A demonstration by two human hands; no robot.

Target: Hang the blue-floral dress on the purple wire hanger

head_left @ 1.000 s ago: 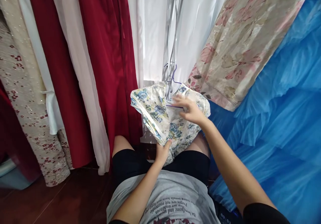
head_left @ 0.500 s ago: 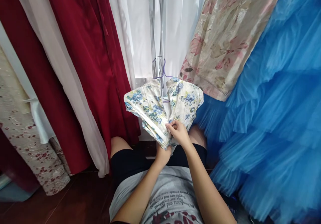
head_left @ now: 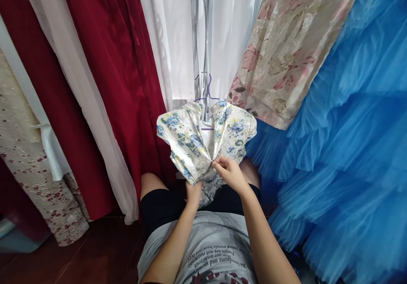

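In front of me hangs a cream garment with blue flowers (head_left: 190,142), short-sleeved and open at the neck in a deep V. It is on a purple hanger (head_left: 208,90), whose hook meets grey ribbons (head_left: 205,34) that hang from above. My right hand (head_left: 229,171) pinches the front edge of the garment at the bottom of the V. My left hand (head_left: 193,190) grips its lower left side, with part of the fingers hidden under the cloth. The garment's lower part drapes toward my lap.
Long dark red dresses (head_left: 108,84) and a pale pink panel (head_left: 82,97) hang at the left. White cloth (head_left: 178,42) is behind the hanger. A beige floral gown (head_left: 282,59) and a ruffled blue tulle gown (head_left: 352,148) hang on the right. Brown tile floor (head_left: 95,250) shows below.
My left hand has shifted left, spreading the garment's lower part. My right hand has moved slightly, still pinching the front edge, and the neck opening looks wider.
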